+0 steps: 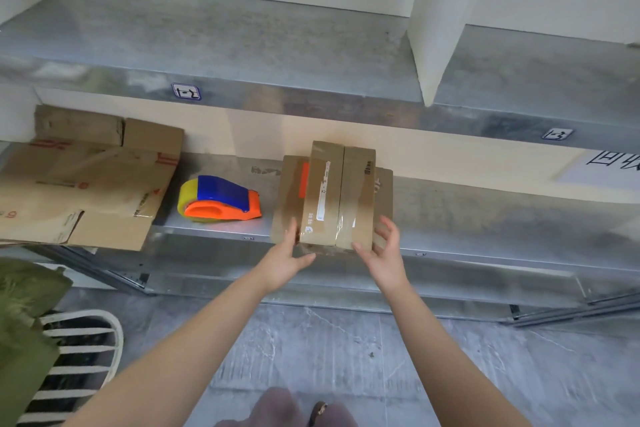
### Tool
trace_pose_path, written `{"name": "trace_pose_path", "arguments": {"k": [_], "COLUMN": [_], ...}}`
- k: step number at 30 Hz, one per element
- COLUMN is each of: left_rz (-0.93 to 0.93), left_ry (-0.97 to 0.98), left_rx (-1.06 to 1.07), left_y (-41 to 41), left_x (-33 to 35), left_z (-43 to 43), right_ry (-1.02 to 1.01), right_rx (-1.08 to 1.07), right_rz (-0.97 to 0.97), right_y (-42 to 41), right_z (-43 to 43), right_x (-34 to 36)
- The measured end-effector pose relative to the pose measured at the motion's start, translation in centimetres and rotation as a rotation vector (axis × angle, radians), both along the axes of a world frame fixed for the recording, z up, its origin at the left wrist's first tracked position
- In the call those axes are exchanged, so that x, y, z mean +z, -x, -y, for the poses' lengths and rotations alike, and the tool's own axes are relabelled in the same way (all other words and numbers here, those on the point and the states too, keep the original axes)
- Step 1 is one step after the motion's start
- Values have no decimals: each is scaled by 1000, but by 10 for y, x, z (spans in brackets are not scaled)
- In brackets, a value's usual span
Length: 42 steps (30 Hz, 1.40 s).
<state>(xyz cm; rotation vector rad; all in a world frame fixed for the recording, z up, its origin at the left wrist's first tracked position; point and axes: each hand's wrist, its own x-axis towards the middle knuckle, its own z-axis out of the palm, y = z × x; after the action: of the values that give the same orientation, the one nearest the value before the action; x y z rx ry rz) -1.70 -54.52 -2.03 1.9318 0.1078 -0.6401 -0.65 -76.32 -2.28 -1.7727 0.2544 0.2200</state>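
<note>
The left hand's (285,262) fingers (292,227) lie straight against the near left side of the upper box (337,194), with the thumb at the box's near bottom edge. The right hand's (384,253) fingers (391,227) are spread and arched just beside the near right corner. Its thumb touches the near end face. Whether these fingers touch the side cannot be told.

The upper box is brown cardboard, sealed with clear tape along its centre seam. Its long axis runs away from the person toward the back wall of the shelf (485,218). A white label strip runs lengthwise on the top face. Only "X2" can be read on it. A barcode (369,166) sits at the far right corner.

The upper box rests on a wider lower box (384,191), which carries an orange patch at its left. Both stand at the middle of the metal shelf, near its front edge.

A tape dispenser (218,199), blue and orange with a yellow roll, lies left of the boxes, apart from them. Flattened cartons (79,184) with red print lie further left. On the rail above are the tags "1-2" (186,92) and "1-3" (556,134).
</note>
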Motion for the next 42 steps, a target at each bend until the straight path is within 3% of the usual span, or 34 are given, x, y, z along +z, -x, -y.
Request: {"name": "trace_pose_path", "arguments": {"k": [4, 9, 13, 18, 20, 24, 29, 36, 39, 42], "left_rz": [-56, 176, 227, 423, 423, 206, 269, 463, 543, 509], "left_ry": [-68, 23, 121, -4, 53, 306, 138, -28, -20, 83], "left_rx": [-58, 44, 127, 171, 201, 332, 498, 463, 391, 258], "left_y": [11, 11, 8, 5, 4, 3, -1, 7, 12, 14], "left_x": [-6, 15, 43, 75, 89, 104, 107, 106, 111, 115], "left_z": [2, 0, 3, 11, 15, 25, 35, 33, 31, 19], "right_ry": [-106, -44, 44, 54, 52, -21, -4, 123, 123, 132], "right_rx": [45, 57, 105, 105, 142, 78, -39, -118, -76, 2], "right_rz": [-75, -4, 71, 153, 165, 113, 99, 213, 245, 249], "right_y": [20, 26, 25, 25, 24, 16, 13, 20, 24, 23], "right_z": [5, 12, 13, 11, 8, 3, -9, -13, -8, 4], "right_x": [-5, 16, 43, 76, 82, 86, 101, 105, 106, 110]}}
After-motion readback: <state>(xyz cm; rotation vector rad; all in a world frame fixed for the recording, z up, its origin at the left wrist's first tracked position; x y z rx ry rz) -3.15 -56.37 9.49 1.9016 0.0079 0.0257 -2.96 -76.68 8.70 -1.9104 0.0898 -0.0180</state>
